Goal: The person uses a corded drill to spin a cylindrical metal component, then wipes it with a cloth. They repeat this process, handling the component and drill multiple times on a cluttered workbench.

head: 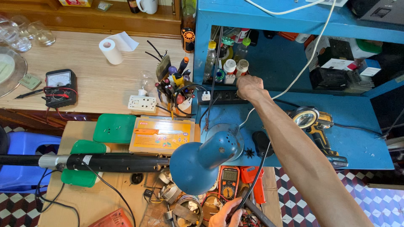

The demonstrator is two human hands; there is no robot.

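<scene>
Right arm stretched out to 12 o'clock, right hand [249, 87] curled closed on the black power strip [225, 97]. Left hand [226, 215] low at 6 o'clock, fingers pinched around a black cable [257, 176].

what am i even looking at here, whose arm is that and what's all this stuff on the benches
This is one picture from a camera worn on a person's head, looking down at their own two bare hands; there is no machine.

The right hand reaches far forward to a black power strip on the blue shelf unit; whether it grips a plug is hidden.

The left hand, at the bottom edge, holds a black cable together with a dark rod-like tool.

Between them stands a blue desk lamp. Around it lie an orange multimeter, an orange parts box, green lids and a long black tube. On the wooden table behind sit an analogue meter and a paper roll. A yellow cordless drill rests on the blue surface.
</scene>
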